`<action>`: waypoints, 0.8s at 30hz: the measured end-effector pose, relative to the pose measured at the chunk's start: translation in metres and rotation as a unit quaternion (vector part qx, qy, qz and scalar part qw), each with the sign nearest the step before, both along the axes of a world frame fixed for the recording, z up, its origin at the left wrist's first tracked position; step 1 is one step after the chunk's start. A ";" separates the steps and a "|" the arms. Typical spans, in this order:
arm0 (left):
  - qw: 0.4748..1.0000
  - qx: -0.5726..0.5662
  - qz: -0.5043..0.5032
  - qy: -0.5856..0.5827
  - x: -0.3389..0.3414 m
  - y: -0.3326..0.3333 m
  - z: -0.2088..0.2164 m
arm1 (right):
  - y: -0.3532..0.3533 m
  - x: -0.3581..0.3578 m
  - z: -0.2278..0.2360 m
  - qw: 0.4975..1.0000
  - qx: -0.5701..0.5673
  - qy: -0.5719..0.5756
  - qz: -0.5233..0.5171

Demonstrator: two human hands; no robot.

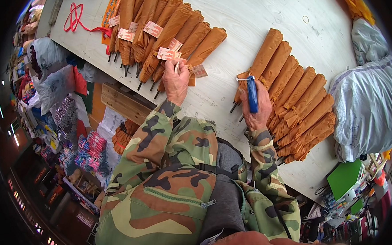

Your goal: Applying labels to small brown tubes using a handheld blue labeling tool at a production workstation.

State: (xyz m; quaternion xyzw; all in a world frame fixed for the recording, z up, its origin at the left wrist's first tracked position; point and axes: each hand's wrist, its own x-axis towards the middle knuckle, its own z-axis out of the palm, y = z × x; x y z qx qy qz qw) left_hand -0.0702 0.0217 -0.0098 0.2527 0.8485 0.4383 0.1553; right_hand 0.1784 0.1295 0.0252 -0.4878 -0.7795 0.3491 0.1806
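Folded brown umbrellas lie on the pale table in two rows. Over the left row of umbrellas (pixel 169 28) my left hand (pixel 177 81) is closed in a pinch, with something small and pale between the fingertips that I cannot make out. Red-and-white paper tags (pixel 168 54) lie on those umbrellas, and another tag (pixel 199 71) shows just right of the hand. My right hand (pixel 257 103) grips a blue tagging gun (pixel 252 95), its white tip turned left. It is beside the near ends of the right row of umbrellas (pixel 298 95).
Red ribbon (pixel 76 18) lies on the table (pixel 212 6) at the far left, near an orange printed sheet (pixel 109 18). A large white sack (pixel 366 109) stands against the right side. Wrapped bundles (pixel 55 92) and a wooden board (pixel 124 102) are beyond the left edge.
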 end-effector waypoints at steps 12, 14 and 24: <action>0.919 0.052 -0.014 -0.391 0.026 -0.037 0.068 | -0.025 -0.030 -0.003 0.976 -0.206 0.065 0.019; 0.897 0.057 -0.022 -0.439 0.041 -0.039 0.065 | -0.033 -0.031 -0.003 0.955 -0.276 0.111 0.004; 0.851 0.019 -0.003 -0.525 0.068 -0.038 0.048 | -0.042 -0.005 0.008 0.827 -0.507 0.234 -0.060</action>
